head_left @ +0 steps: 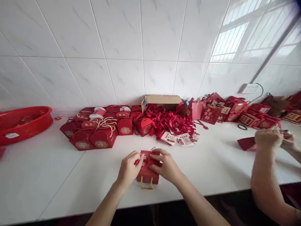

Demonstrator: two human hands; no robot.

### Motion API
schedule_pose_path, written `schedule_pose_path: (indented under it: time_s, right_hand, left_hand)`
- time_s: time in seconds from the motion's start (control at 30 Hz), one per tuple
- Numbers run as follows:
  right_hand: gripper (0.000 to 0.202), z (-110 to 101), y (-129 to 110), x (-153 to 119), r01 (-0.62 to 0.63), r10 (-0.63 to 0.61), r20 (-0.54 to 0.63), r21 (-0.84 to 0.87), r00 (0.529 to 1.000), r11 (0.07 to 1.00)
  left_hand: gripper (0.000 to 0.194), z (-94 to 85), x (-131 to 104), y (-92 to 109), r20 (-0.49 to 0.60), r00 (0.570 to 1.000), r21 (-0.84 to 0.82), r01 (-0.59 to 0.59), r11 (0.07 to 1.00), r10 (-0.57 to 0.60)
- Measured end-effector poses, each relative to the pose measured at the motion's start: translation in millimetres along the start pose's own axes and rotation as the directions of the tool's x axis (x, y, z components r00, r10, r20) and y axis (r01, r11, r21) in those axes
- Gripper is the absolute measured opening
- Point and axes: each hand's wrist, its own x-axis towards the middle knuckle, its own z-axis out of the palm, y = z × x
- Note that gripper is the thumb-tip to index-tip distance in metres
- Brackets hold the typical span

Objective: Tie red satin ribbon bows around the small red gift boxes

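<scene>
A small red gift box (148,179) with gold print and a yellow cord handle lies on the white table in front of me. My left hand (130,166) is closed at the box's left edge, pinching a red ribbon (136,162) whose end shows between the fingers. From the right, my right hand (167,165) reaches over the box, with bent thumb and fingers closed on the ribbon at its top. The fingers partly cover the box and the ribbon's middle.
Red gift boxes (101,139) stand along the wall, beside an open carton (162,99) with a pile of red ribbons (169,121) and printed cards (185,140). A red basin (44,124) sits far left. At right, a co-worker's hands (269,138) work near another red box (248,143).
</scene>
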Motion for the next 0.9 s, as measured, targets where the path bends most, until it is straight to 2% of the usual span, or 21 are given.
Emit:
schedule_pose_path:
  time_s: [0.1,0.17,0.27,0.33,0.4,0.43,0.53,0.6,0.7,0.9]
  right_hand:
    - [0.034,0,0,-1,-0.017,0.017,-0.023,0.026,1.0,1.0]
    - [0.031,0,1,-1,-0.034,0.038,-0.039,0.108,0.999,0.994]
    - [0.018,-2,4,-4,-0.064,0.085,-0.052,0.32,0.995,0.945]
    - [0.02,-4,7,-5,-0.098,0.165,-0.099,0.479,0.981,0.872]
    - [0.025,-9,11,-7,-0.124,0.297,-0.162,0.654,0.941,0.747]
    - [0.027,-12,13,-7,-0.121,0.366,-0.173,0.746,0.914,0.655]
    - [0.031,-23,22,-10,-0.066,0.514,-0.126,0.938,0.848,0.34]
    - [0.031,-32,29,-13,-0.027,0.58,-0.106,0.976,0.808,0.216]
    - [0.03,-43,39,-17,0.003,0.633,-0.119,0.983,0.765,0.181]
    - [0.028,-45,43,-18,-0.003,0.631,-0.134,0.977,0.764,0.211]
  left_hand:
    - [0.035,-0.8,0,1,-0.003,1.0,0.001,-0.003,1.0,0.003]
    - [0.035,-0.9,-1,2,-0.013,1.0,-0.008,0.002,1.0,-0.002]
    - [0.034,-0.2,-3,3,-0.035,0.999,-0.034,0.017,0.999,-0.018]
    - [0.033,0.2,-4,3,-0.043,0.999,-0.054,0.026,0.998,-0.029]
    - [0.031,-0.1,-5,4,-0.045,0.998,-0.064,0.034,0.997,-0.037]
    - [0.031,-0.5,-6,5,-0.046,0.998,-0.062,0.037,0.997,-0.04]
    - [0.031,-2.3,-7,5,-0.055,0.998,-0.032,0.031,0.999,-0.033]
    - [0.031,-3.5,-7,5,-0.06,0.998,-0.01,0.023,1.0,-0.024]
    - [0.031,-4.7,-6,5,-0.039,0.999,-0.013,0.025,1.0,-0.026]
    - [0.033,-8.7,-4,6,-0.021,0.996,-0.057,0.091,0.994,-0.092]
